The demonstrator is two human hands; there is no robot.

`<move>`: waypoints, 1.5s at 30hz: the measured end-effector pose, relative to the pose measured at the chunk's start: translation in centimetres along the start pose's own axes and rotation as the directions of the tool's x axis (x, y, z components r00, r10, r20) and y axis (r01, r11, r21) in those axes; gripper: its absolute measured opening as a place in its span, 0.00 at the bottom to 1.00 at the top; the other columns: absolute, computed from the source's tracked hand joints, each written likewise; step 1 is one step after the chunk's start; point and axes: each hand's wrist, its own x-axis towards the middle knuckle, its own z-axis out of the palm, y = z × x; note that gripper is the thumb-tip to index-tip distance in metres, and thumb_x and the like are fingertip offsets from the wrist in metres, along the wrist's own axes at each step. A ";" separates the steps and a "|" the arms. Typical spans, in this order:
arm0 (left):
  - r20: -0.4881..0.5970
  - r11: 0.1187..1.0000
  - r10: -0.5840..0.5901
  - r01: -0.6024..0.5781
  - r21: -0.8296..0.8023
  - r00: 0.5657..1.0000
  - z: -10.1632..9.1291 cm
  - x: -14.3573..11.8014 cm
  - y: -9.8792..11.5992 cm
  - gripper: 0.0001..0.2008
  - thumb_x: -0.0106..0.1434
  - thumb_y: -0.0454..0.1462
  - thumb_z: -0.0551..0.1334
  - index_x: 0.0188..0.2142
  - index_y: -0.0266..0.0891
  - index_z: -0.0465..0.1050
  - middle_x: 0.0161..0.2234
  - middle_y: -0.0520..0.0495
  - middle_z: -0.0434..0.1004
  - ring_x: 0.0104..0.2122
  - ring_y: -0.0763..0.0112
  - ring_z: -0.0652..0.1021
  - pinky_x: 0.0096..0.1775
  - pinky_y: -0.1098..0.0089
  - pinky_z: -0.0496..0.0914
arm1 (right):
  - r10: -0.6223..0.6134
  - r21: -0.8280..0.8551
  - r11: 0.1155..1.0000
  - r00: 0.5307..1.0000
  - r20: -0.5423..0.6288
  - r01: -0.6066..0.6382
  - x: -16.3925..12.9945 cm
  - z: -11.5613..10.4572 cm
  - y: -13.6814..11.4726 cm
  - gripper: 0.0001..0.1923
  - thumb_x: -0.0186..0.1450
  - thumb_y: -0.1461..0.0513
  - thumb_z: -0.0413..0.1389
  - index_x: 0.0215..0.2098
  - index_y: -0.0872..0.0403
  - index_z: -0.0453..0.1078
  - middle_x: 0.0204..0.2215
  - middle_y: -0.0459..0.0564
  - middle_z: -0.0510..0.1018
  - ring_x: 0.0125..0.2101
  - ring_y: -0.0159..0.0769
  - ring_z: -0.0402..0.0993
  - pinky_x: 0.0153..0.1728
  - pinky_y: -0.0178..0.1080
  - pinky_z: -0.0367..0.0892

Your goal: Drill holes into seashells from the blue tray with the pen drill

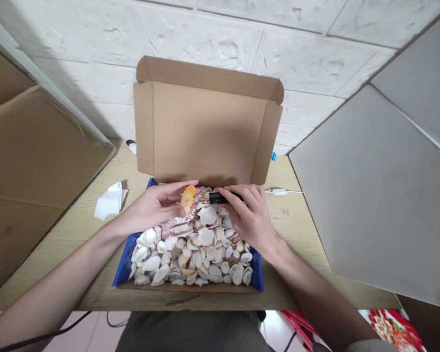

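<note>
A white, brick-patterned wall [190, 29] (roughly textured) rises beyond the wooden tabletop [300, 230]. Pale floor tiles [99, 340] show at near left.

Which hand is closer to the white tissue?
Left. The left hand, holding the yellow shell, is right of the tissue; the right hand, with the black tool, is farther right.

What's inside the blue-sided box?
Loose seashells, mostly white, some pinkish or brownish, fill the box. Whatever lies beneath the top layer is hidden; the left hand and right hand cover parts of the far end.
</note>
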 end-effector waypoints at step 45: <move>0.080 0.998 0.065 -0.063 -0.019 0.995 0.0 -0.3 0.2 0.26 0.66 0.36 0.62 0.62 0.39 0.61 0.55 0.49 0.75 0.53 0.62 0.75 0.51 0.71 0.70 | -0.027 -0.039 0.999 0.998 0.060 0.030 -0.1 -0.1 -0.2 0.16 0.65 0.69 0.52 0.52 0.56 0.67 0.42 0.55 0.77 0.40 0.39 0.71 0.44 0.45 0.65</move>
